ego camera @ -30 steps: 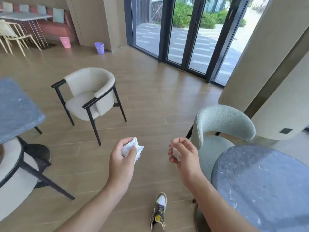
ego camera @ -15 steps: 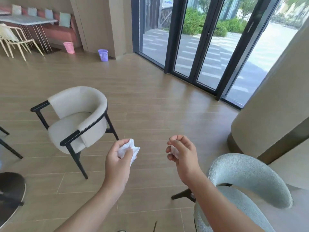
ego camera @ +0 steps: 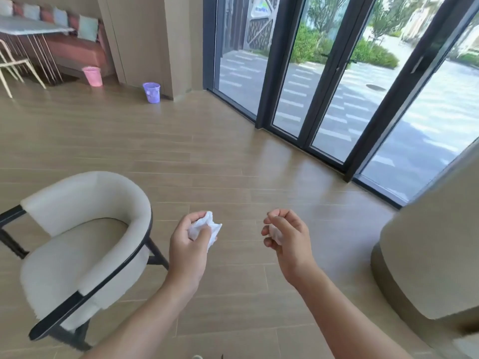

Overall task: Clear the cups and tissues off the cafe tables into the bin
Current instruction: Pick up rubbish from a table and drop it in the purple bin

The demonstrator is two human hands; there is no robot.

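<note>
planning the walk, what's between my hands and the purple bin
Only bare floor lies before the purple bin, per the head view; the cream chair stands left.

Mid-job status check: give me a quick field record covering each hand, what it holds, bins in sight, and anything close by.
left hand: grips a crumpled white tissue
right hand: fingers curled round a smaller white wad, mostly hidden
bins: purple bin beside the pillar; pink bin further left by the bench; both across the floor
close by: cream armchair, left of the hands
cups: none in view
</note>
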